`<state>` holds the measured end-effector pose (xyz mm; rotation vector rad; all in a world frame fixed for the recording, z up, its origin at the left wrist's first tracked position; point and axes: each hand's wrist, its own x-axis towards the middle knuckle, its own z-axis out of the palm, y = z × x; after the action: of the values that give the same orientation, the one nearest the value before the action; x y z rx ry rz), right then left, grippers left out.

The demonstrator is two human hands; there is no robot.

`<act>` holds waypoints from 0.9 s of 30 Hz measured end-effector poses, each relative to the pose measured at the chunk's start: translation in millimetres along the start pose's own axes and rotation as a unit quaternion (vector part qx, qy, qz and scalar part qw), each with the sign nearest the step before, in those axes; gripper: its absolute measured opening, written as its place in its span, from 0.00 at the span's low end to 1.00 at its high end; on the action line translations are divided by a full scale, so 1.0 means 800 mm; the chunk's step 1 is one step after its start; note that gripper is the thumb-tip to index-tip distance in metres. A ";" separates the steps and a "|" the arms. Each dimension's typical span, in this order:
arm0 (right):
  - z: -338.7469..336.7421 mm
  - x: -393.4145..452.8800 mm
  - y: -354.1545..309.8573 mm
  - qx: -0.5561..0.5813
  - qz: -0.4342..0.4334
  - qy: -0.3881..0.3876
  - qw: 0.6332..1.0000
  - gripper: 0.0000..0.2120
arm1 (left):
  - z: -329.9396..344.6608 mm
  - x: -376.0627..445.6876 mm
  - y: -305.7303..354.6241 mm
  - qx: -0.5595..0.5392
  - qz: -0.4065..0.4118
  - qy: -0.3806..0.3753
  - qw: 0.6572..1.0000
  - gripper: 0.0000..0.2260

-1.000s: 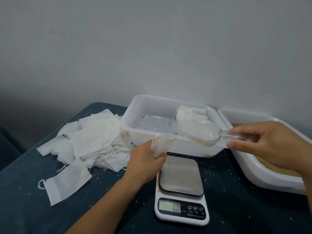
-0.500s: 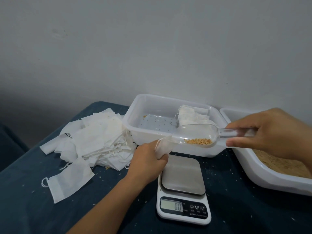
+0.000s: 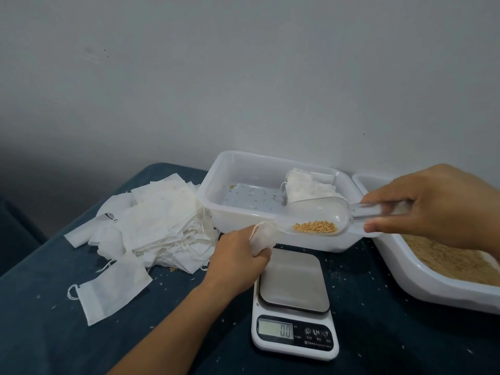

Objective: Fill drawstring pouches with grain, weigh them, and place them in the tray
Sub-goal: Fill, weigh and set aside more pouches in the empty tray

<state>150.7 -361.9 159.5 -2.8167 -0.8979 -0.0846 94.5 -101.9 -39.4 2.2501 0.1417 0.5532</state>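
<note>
My left hand (image 3: pixel 238 255) grips a white drawstring pouch (image 3: pixel 262 238) just above the far left corner of the scale. My right hand (image 3: pixel 433 204) holds the handle of a clear plastic scoop (image 3: pixel 316 213) with a small heap of golden grain (image 3: pixel 315 227) in it. The scoop's lip touches the pouch's mouth. Behind them stands the white tray (image 3: pixel 216 201) with a few filled pouches (image 3: pixel 305 189) in its far right corner. The digital scale (image 3: pixel 293 301) stands bare and reads 0.0.
A white tub of grain (image 3: pixel 433 285) sits at the right edge. A heap of empty pouches (image 3: pixel 151 220) lies to the left of the tray, one lone pouch (image 3: pixel 113 293) nearer me. Loose grains dot the dark blue tablecloth (image 3: pixel 54 334). A grey wall stands behind.
My right hand lifted the scoop and levelled it, so the grain settled in its bowl. The scoop's lip came down to the pouch mouth. My left hand closed tighter round the pouch.
</note>
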 end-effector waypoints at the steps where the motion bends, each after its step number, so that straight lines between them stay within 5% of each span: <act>1: -0.001 0.000 0.000 -0.004 -0.003 0.001 1.000 0.22 | 0.000 0.000 0.000 0.001 0.000 0.000 1.000 0.10; 14: -0.004 0.002 -0.002 -0.036 -0.032 0.003 0.999 0.21 | 0.001 0.000 0.002 0.006 0.006 -0.009 1.000 0.12; 19: -0.007 0.005 -0.003 -0.050 -0.036 0.001 0.998 0.21 | 0.002 0.002 0.000 0.027 0.010 -0.008 1.000 0.01; 27: -0.006 0.007 0.000 -0.047 -0.027 -0.009 0.998 0.19 | 0.003 0.002 0.000 0.020 0.013 -0.007 1.000 0.02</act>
<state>155.4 -360.0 165.1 -2.8836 -1.0011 -0.1107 96.8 -103.2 -40.1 2.2971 0.1167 0.5530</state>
